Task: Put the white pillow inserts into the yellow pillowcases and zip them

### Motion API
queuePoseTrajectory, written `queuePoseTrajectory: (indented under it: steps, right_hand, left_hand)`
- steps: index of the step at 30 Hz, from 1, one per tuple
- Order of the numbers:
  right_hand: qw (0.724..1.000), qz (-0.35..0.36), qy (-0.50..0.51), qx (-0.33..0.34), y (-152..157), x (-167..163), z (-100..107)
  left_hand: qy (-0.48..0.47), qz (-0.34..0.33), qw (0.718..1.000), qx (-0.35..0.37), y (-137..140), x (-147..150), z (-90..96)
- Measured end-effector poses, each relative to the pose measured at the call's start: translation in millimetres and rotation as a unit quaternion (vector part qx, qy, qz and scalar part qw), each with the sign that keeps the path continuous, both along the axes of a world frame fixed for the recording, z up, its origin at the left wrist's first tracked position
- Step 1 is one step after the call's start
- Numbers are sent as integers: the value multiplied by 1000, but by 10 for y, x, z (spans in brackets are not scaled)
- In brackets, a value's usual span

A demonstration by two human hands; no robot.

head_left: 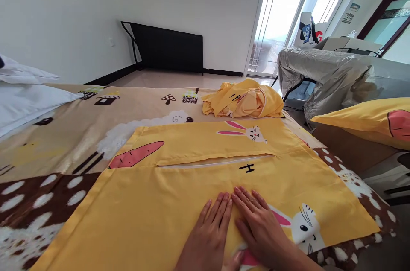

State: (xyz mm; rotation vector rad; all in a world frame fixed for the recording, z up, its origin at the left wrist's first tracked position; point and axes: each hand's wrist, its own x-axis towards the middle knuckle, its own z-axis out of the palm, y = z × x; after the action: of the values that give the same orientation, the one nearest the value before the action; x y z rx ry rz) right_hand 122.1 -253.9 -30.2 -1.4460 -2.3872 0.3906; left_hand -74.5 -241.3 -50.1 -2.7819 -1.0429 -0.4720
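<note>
A yellow pillowcase [134, 211] with printed rabbits and a carrot lies spread flat in front of me. Across its upper part runs a zipper opening [205, 163], gaping slightly along a white edge. My left hand [213, 230] rests palm down on the fabric near the bottom middle, fingers stretched out. Beside it, my right hand [259, 220] also lies flat on the cloth, fingertips close to the left ones and partly over a printed rabbit. Neither hand holds anything.
Beneath is a patterned blanket [73, 138]. Crumpled yellow fabric [246, 100] sits at the far edge. White pillows [28, 100] lie at left, and a yellow pillow [368, 119] at right. Beyond are a black folded panel [169, 49] and plastic-covered furniture [320, 70].
</note>
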Motion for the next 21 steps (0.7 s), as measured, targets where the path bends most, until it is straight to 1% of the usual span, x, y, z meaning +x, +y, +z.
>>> queuePoseTrajectory:
  steps: [4, 6, 7, 9, 11, 13, 17, 21]
  right_hand:
    - [1000, -5, 21, 3, -4, 67, 18]
    - [1000, -17, 16, 7, -5, 140, -1]
    - [1000, -30, 7, 7, -7, 190, -15]
    - [997, -68, -20, 9, -15, 319, -53]
    - [992, -114, -50, 14, -28, 482, -101]
    - [984, -157, -75, 24, -47, 676, -160]
    - [966, -228, -112, 53, -120, 1113, -301]
    - [950, -247, -165, 93, -262, 1553, -411]
  left_hand:
    - [5, -10, 1000, 23, 4, -10, 46]
    - [9, -30, 999, 38, 0, -7, 93]
    - [13, -49, 997, 50, -3, -3, 120]
    - [27, -108, 990, 83, -8, 13, 174]
    - [36, -175, 977, 117, -11, 31, 219]
    - [42, -219, 965, 139, -13, 47, 250]
    - [47, -228, 961, 150, -13, 58, 265]
    - [46, -234, 961, 140, -16, 58, 257]
